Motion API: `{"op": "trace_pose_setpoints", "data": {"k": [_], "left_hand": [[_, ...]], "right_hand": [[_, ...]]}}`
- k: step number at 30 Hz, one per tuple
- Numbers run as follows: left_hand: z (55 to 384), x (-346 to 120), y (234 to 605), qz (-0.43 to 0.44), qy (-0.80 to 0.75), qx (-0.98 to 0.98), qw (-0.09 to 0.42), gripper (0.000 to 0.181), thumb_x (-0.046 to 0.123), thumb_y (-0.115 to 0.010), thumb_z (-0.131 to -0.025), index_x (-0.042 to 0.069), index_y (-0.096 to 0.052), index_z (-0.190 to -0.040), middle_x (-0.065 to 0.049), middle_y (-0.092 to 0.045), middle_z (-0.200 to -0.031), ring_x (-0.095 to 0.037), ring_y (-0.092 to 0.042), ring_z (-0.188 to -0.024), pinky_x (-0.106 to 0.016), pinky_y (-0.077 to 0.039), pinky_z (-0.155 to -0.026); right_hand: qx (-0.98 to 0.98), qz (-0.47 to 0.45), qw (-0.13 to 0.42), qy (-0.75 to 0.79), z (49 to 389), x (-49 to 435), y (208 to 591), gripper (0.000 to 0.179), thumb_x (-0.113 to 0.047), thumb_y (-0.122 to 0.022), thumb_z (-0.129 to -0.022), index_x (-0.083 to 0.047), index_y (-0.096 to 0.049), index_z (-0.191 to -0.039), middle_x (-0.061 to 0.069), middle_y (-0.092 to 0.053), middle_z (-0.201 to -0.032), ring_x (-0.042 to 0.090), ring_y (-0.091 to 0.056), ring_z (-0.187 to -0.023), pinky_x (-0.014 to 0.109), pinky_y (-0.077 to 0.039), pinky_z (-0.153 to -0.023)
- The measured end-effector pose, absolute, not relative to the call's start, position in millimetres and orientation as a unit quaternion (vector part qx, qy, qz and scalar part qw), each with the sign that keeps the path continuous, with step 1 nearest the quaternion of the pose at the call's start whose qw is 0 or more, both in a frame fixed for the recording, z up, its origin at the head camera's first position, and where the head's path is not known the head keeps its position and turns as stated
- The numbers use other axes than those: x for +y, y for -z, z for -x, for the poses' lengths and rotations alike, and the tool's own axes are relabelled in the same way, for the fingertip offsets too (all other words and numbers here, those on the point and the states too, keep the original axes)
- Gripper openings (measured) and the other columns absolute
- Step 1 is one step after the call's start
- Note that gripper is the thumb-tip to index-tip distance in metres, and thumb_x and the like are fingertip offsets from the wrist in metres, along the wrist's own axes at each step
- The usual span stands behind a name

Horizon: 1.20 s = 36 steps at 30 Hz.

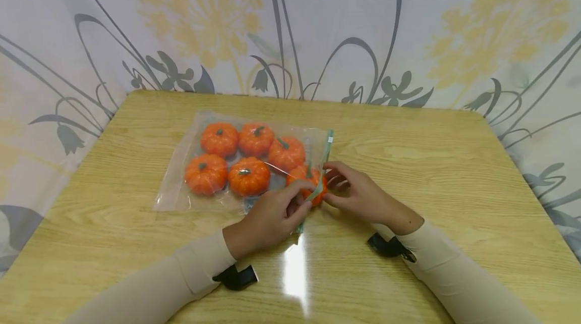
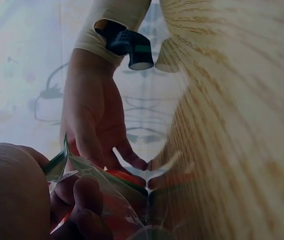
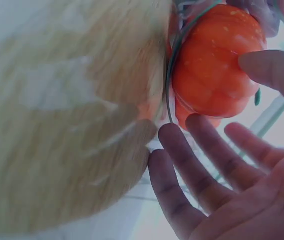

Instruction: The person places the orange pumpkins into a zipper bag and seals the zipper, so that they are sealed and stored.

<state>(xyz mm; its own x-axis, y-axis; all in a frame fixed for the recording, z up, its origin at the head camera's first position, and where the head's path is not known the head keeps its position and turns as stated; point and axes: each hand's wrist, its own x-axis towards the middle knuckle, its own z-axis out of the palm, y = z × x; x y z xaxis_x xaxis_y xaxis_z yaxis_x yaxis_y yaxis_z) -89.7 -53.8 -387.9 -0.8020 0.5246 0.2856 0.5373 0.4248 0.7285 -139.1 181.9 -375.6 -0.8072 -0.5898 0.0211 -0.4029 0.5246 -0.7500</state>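
Observation:
A clear zip bag [image 1: 174,195] lies flat with its green-edged mouth [image 1: 327,148] facing right. Inside it sit several small orange pumpkins [image 1: 205,174] with green stems. My left hand [image 1: 270,215] pinches the near part of the mouth's edge between thumb and fingers. Just within the opening is one pumpkin [image 3: 216,70]. Beside it my right hand [image 1: 360,193] has its fingers spread and loosely bent, the thumb touching or very near the pumpkin's side in the right wrist view. The left fingers partly cover this pumpkin in the head view.
The wood-grain table [image 1: 431,162] extends on both sides of the bag. Behind it hangs a floral cloth [image 1: 308,26], which also runs along the sides. Each wrist wears a black camera mount [image 1: 236,277].

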Motion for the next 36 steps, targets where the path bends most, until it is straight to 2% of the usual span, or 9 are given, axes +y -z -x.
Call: {"op": "trace_pose_setpoints", "data": {"k": [6, 10, 20, 36], "left_hand": [[90.7, -51.5, 385.4, 0.319, 0.426, -0.847, 0.020, 0.021, 0.019, -0.057, -0.102, 0.018, -0.056, -0.122, 0.010, -0.059, -0.077, 0.001, -0.052, -0.064, -0.019, -0.047, -0.060], [91.2, -51.1, 385.1, 0.319, 0.424, -0.847, 0.023, 0.019, 0.019, -0.057, -0.101, 0.018, -0.057, -0.120, 0.010, -0.060, -0.078, 0.000, -0.052, -0.065, -0.019, -0.047, -0.060], [92.4, -51.9, 386.3, 0.322, 0.431, -0.843, 0.026, 0.022, 0.017, -0.057, -0.101, 0.016, -0.059, -0.123, 0.009, -0.060, -0.078, 0.001, -0.050, -0.063, -0.019, -0.046, -0.057], [91.1, -53.0, 387.1, 0.315, 0.434, -0.844, 0.020, 0.024, 0.018, -0.054, -0.103, 0.016, -0.058, -0.127, 0.011, -0.058, -0.076, 0.001, -0.049, -0.061, -0.019, -0.047, -0.058]], "right_hand": [[0.856, 0.275, 0.101, 0.426, 138.4, 181.6, 377.0, 0.044, -0.010, -0.078, -0.086, -0.007, -0.054, -0.123, 0.004, -0.071, -0.095, 0.016, -0.069, -0.087, 0.030, -0.058, -0.077], [0.852, 0.268, 0.111, 0.435, 137.9, 180.9, 376.2, 0.040, -0.011, -0.079, -0.086, -0.009, -0.056, -0.118, 0.002, -0.072, -0.091, 0.011, -0.069, -0.081, 0.026, -0.056, -0.073], [0.854, 0.247, 0.126, 0.441, 139.7, 180.1, 378.7, 0.035, -0.011, -0.069, -0.094, -0.005, -0.057, -0.127, 0.004, -0.075, -0.098, 0.015, -0.072, -0.091, 0.026, -0.056, -0.082], [0.830, 0.211, 0.190, 0.481, 139.4, 180.4, 377.1, 0.034, -0.012, -0.061, -0.099, -0.004, -0.056, -0.132, 0.013, -0.073, -0.111, 0.023, -0.071, -0.099, 0.027, -0.055, -0.080]]}}
